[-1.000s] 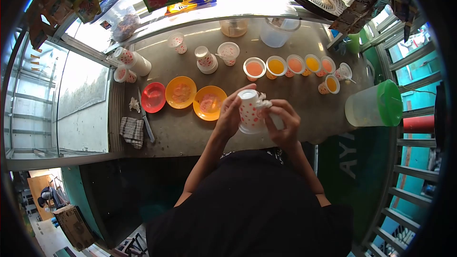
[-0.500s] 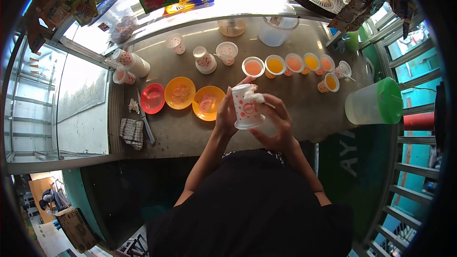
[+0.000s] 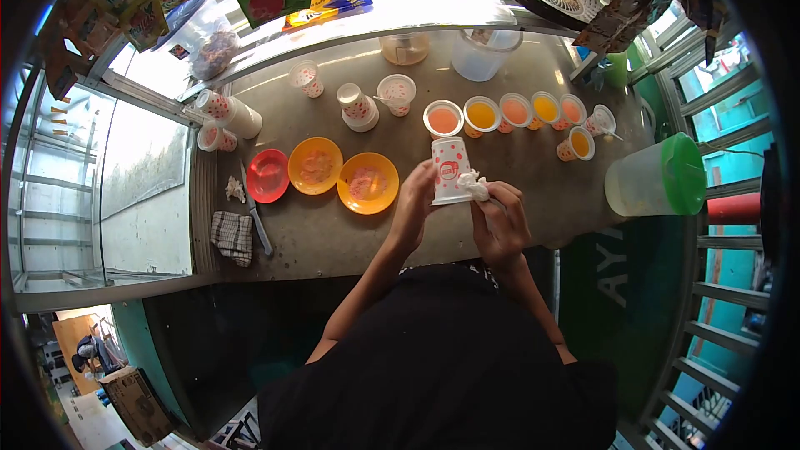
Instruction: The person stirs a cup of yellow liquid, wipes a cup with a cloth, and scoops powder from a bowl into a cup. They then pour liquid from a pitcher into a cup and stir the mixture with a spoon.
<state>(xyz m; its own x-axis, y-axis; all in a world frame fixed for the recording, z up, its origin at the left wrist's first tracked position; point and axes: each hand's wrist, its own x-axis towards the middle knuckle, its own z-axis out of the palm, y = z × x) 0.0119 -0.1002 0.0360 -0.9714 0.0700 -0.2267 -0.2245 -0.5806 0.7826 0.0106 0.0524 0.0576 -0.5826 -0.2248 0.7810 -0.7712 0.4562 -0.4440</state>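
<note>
My left hand [image 3: 414,202] grips a white plastic cup [image 3: 448,158] with red dots and a red logo. The cup is upside down, its rim toward me, held above the counter. Pinched in my right hand [image 3: 502,223] is a crumpled white tissue [image 3: 473,187], which touches the cup's side near the rim. Just beyond the cup stands a cup of pink drink [image 3: 443,119], beside a cup of orange drink [image 3: 482,114]. An orange plate [image 3: 368,184] with pink bits on it lies left of my left hand.
Several more filled cups [image 3: 545,108] line the right side, near a green-lidded container [image 3: 654,177]. A second orange plate [image 3: 316,166], a red plate [image 3: 267,176], a knife [image 3: 261,227] and a checked cloth [image 3: 232,237] lie left. Stacked cups [image 3: 357,106] stand behind.
The cup has swung more upside down, its rim now toward me, and moved right. My right hand with the tissue has shifted from the cup's upper side to near its rim.
</note>
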